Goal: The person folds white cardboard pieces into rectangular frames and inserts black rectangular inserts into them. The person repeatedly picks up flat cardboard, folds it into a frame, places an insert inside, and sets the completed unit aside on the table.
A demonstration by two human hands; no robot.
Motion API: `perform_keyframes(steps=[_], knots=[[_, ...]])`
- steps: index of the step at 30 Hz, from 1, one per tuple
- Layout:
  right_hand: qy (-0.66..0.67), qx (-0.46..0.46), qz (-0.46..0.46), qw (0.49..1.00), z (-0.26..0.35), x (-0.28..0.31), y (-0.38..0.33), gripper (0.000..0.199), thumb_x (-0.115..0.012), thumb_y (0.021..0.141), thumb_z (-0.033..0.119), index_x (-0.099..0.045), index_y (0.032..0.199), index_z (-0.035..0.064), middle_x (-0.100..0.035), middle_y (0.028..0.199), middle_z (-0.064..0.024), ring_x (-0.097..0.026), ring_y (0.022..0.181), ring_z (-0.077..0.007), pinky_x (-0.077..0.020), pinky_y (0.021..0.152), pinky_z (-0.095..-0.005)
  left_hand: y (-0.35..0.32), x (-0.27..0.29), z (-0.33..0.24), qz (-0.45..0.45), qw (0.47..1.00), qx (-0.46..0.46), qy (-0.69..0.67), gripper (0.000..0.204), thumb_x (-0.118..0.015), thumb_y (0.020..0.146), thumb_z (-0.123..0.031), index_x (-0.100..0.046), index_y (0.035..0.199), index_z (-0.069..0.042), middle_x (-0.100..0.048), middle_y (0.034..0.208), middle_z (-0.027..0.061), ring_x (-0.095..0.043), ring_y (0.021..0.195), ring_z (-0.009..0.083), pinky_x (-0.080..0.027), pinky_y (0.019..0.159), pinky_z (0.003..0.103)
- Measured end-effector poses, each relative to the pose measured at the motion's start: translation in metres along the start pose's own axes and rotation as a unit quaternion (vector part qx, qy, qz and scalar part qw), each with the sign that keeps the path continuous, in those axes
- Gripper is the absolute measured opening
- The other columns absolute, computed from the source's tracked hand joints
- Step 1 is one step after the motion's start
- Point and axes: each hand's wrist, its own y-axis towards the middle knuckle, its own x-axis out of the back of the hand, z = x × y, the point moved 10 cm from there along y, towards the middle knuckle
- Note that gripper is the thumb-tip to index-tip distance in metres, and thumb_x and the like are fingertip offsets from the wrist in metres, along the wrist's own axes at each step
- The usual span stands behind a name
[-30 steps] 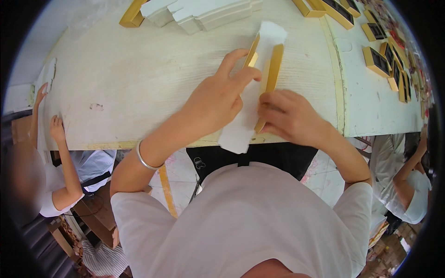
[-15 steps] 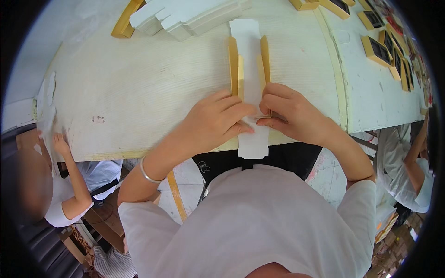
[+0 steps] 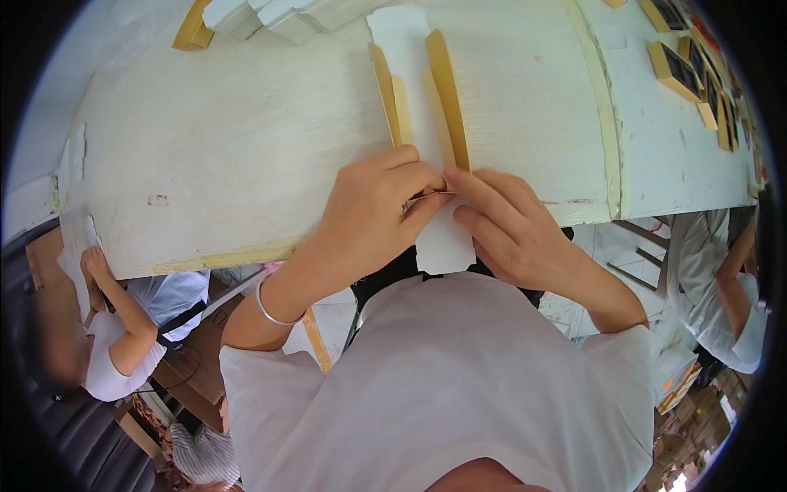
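A long cardboard box blank (image 3: 407, 57), white inside and gold outside, lies partly folded in front of me, with its two long side walls standing up. Its near white end (image 3: 445, 252) sticks out over the table edge. My left hand (image 3: 381, 197) is closed at the near left corner, thumb and fingers pinching a small folded flap. Against the same fold, from the right, my right hand (image 3: 512, 221) presses its index fingertip, the other fingers bent beside it. The fingers hide most of the flap between them.
Stacked white card blanks (image 3: 283, 18) lie at the far left beside a gold piece (image 3: 193, 29). Several gold boxes with dark tops (image 3: 676, 72) stand at the far right. A co-worker's hand (image 3: 96, 266) rests at the left table edge; another person (image 3: 713, 287) is at right.
The blank now slants, its far end further left. My left fingers have closed on the near flap. My right hand has left the right wall's corner and moved in to meet the left fingertips.
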Motion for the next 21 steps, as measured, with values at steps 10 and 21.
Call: perform_keyframes(steps=[10,21], knots=[[0.29,-0.273,-0.145,0.906,-0.052,0.009,0.006,0.028,-0.062,0.082,-0.005,-0.049,0.106,0.0008,-0.057,0.09,-0.0147,-0.056,0.075,-0.0294,-0.0475,0.069,-0.0367,-0.006,-0.003,0.006,0.061,0.99,0.066,-0.11,0.039,-0.063,0.091,-0.025,-0.043,0.112,0.0,-0.06,0.09,0.0101,-0.055,0.071,0.0135,-0.045,0.06,0.027],[0.352,-0.225,-0.092,0.904,-0.049,0.002,0.011,0.042,-0.056,0.081,-0.011,-0.05,0.119,0.0043,-0.053,0.114,-0.0143,-0.059,0.082,-0.0267,-0.049,0.071,-0.034,-0.007,0.003,0.008,-0.03,0.983,0.062,-0.169,0.029,-0.058,0.092,-0.015,-0.043,0.113,-0.004,-0.063,0.092,0.0154,-0.064,0.074,0.0318,-0.05,0.065,0.038]])
